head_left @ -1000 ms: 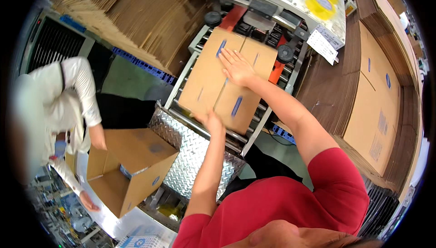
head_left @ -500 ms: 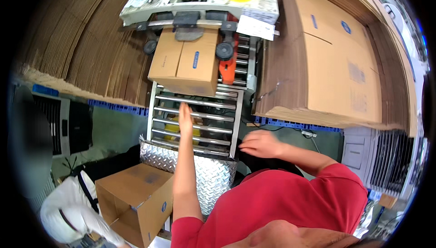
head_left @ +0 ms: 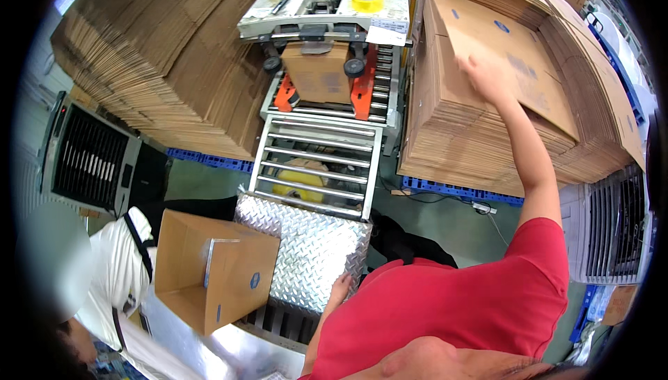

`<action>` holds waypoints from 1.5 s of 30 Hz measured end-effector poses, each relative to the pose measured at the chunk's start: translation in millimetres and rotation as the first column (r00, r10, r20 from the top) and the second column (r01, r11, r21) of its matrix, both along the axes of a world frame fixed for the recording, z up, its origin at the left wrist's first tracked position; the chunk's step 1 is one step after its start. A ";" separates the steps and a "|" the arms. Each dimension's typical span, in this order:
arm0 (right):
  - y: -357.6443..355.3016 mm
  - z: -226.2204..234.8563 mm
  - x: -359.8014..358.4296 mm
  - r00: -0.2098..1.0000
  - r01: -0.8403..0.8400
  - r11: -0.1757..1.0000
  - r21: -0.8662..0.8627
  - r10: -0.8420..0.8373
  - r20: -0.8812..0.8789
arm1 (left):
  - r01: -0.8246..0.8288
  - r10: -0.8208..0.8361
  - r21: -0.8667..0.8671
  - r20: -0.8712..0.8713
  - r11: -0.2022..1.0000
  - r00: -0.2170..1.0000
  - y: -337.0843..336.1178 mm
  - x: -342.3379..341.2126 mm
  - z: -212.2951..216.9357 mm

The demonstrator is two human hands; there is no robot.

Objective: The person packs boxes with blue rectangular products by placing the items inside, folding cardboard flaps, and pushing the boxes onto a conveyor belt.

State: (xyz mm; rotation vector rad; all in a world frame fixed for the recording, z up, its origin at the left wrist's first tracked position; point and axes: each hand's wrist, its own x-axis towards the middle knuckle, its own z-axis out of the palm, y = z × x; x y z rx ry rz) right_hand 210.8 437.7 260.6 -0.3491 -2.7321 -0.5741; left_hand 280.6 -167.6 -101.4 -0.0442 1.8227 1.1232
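— Starting close in: left hand (head_left: pixel 341 287) down at the near edge of the diamond-plate ramp (head_left: pixel 313 251), touching it or just short of it. Fingers curled or slack, impossible to tell at this size. Holding nothing visible.

— And beside that?

— Open brown carton (head_left: pixel 229 276) just left of the ramp, at a co-worker's side, apart from both hands. Further out, bare roller conveyor (head_left: pixel 320 164), then a closed box (head_left: pixel 319 75) sitting under the taping machine (head_left: pixel 327 4).

— Right hand?

— Farthest out, arm stretched up to the right. Right hand (head_left: pixel 480 74) lying on the top flattened carton (head_left: pixel 518 43) of the tall stack (head_left: pixel 459 140), fingers spread flat across the board, not pinched round any edge.

— Handling, judged from that?

— Probably light, but broad and floppy. Corrugated board, stiff along the flutes, prone to folding at the scored creases. Smooth face, so likely to slide off the sheet below, perhaps dragging it along. Best taken at a free edge near a corner, thumb under, fingers on top, with a second hold on the opposite edge against sagging. Easy to crush at the rim if squeezed hard.
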 end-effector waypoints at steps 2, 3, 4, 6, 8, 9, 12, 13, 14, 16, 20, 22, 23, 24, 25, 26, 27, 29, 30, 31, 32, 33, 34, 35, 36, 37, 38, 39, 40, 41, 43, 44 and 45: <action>-27.1 11.6 6.0 0.987 -0.032 0.995 -0.097 0.016 -0.161 | 0.011 -0.006 0.029 -0.190 1.000 0.982 -3.0 -13.1 52.2; -45.3 12.0 12.0 0.988 -0.016 0.995 -0.098 0.000 -0.157 | 0.002 0.025 0.137 -0.197 0.991 0.980 0.3 -18.4 65.8; -66.8 14.7 19.3 0.988 0.005 0.995 -0.097 -0.020 -0.151 | -0.001 0.052 0.246 -0.199 0.969 0.979 7.2 -24.5 80.2; -190.0 21.4 40.2 0.990 -0.141 0.912 -0.385 0.126 -0.064 | -0.187 0.227 0.531 -0.012 0.826 0.974 34.0 -34.2 143.8; -281.4 -32.4 78.5 0.895 -0.428 0.820 -0.380 0.442 -0.056 | -0.341 0.201 0.709 0.276 0.618 0.940 69.2 -46.0 197.6; -330.6 -54.3 94.4 0.857 -0.343 0.796 -0.499 0.483 0.180 | -0.375 0.145 0.723 0.361 0.580 0.921 79.7 -60.5 192.8; -355.7 -92.8 121.5 0.746 -0.513 0.606 -0.608 0.665 0.035 | -0.425 0.464 0.563 0.082 0.709 0.882 104.0 -84.7 171.0; -313.2 -141.5 116.0 0.790 -0.590 0.559 -0.583 0.548 -0.274 | -0.409 0.495 0.632 0.046 0.658 0.867 102.9 -81.9 174.9; -294.2 -100.2 111.5 0.956 -0.279 0.667 -0.691 0.263 -0.132 | -0.415 0.571 0.692 0.004 0.591 0.821 84.5 -86.5 179.1; -215.9 -102.0 105.5 0.794 -0.256 0.444 -0.859 -0.411 -0.449 | -0.346 0.627 0.783 -0.071 0.517 0.776 64.3 -86.2 198.3; -77.2 -126.6 130.6 0.588 0.009 0.006 -1.000 -0.809 0.001 | -0.190 0.670 0.801 -0.315 0.567 0.672 -25.6 -67.9 220.5; -72.6 -148.1 99.5 0.805 -0.447 -0.319 -0.836 -0.551 -0.220 | -0.251 0.751 0.773 -0.396 0.583 0.528 -56.1 -54.6 213.7; -89.8 -135.9 72.6 0.786 -0.546 -0.311 -0.778 -0.511 -0.347 | -0.262 0.588 0.543 -0.605 0.798 0.537 -67.9 -42.6 212.8; -112.4 -130.3 54.6 0.742 -0.640 -0.317 -0.700 -0.490 -0.457 | -0.269 0.352 0.236 -0.744 0.934 0.568 -90.0 -28.4 209.2; -119.1 -121.6 23.6 0.764 -0.628 -0.301 -0.718 -0.412 -0.496 | -0.215 -0.131 -0.230 -0.909 0.949 0.395 -117.5 -9.4 175.2; -120.7 -112.6 -6.0 0.774 -0.623 -0.267 -0.735 -0.346 -0.531 | -0.131 -0.269 -0.444 -0.724 0.886 0.636 -134.4 13.9 163.9; -143.3 -95.7 -26.8 0.808 -0.585 -0.192 -0.788 -0.213 -0.549 | -0.028 -0.285 -0.482 -0.563 0.876 0.776 -130.6 33.1 182.5; -218.9 -14.4 -48.8 0.832 -0.554 0.010 -0.832 0.030 -0.554 | -0.068 -0.230 -0.321 -0.796 0.945 0.559 -92.3 62.3 224.9; -242.5 -2.2 -58.1 0.740 -0.668 0.136 -0.731 0.221 -0.635 | -0.072 -0.204 -0.230 -0.944 0.971 0.258 -71.9 67.6 245.1; -280.6 13.6 -58.5 0.596 -0.802 0.396 -0.447 0.490 -0.636 | -0.162 -0.235 -0.241 -0.970 0.957 0.056 -53.8 63.5 287.5; -313.2 12.7 -57.7 0.540 -0.840 0.360 -0.405 0.619 -0.570 | -0.241 -0.268 -0.230 -0.953 0.943 -0.139 -37.1 54.0 328.7; -345.5 4.5 -56.2 0.337 -0.941 0.224 -0.255 0.711 -0.618 | -0.343 -0.326 -0.247 -0.924 0.906 -0.197 -28.0 49.5 353.5; -368.6 -18.5 -52.1 0.310 -0.950 0.234 -0.209 0.799 -0.515 | -0.442 -0.388 -0.250 -0.886 0.861 -0.253 -23.1 41.4 367.3; -388.6 -41.6 -49.4 0.231 -0.959 0.152 -0.237 0.907 -0.352 | -0.442 -0.399 -0.319 -0.912 0.838 -0.097 -24.7 33.1 372.0; -402.7 -38.6 -41.8 0.153 -0.978 0.058 -0.202 0.858 -0.491 | -0.439 -0.406 -0.398 -0.910 0.806 0.079 -30.0 27.1 375.5; -398.5 -35.8 -35.3 0.225 -0.944 0.108 -0.312 0.902 -0.369 | -0.421 -0.385 -0.453 -0.891 0.786 0.240 -27.3 16.0 377.8; -388.6 -30.9 -32.3 0.243 -0.939 0.134 -0.317 0.911 -0.334 | -0.231 -0.289 -0.748 -0.494 0.622 0.820 -21.3 8.3 389.3; -373.8 -26.9 -27.2 0.264 -0.931 0.158 -0.328 0.914 -0.307 | -0.281 -0.298 -0.673 -0.609 0.684 0.735 -25.9 11.8 381.8; -358.8 -28.1 -23.5 0.290 -0.923 0.191 -0.335 0.917 -0.275 | -0.314 -0.295 -0.585 -0.716 0.748 0.632 -33.5 13.2 374.7; -340.9 -36.9 -20.0 0.227 -0.937 0.145 -0.319 0.945 -0.237 | -0.259 -0.246 -0.562 -0.668 0.785 0.703 -38.9 7.7 375.3; -321.8 -39.3 -6.5 0.125 -0.951 0.036 -0.308 0.953 -0.275 | -0.216 -0.182 -0.477 -0.656 0.852 0.732 -53.6 -1.1 374.0; -315.6 -39.9 -2.0 0.089 -0.946 -0.006 -0.323 0.957 -0.278 | -0.258 -0.138 -0.426 -0.703 0.867 0.697 -57.9 -9.7 369.6; -311.2 -43.0 -1.6 0.060 -0.954 -0.042 -0.297 0.944 -0.325 | -0.284 -0.165 -0.476 -0.702 0.832 0.693 -57.3 -20.5 371.4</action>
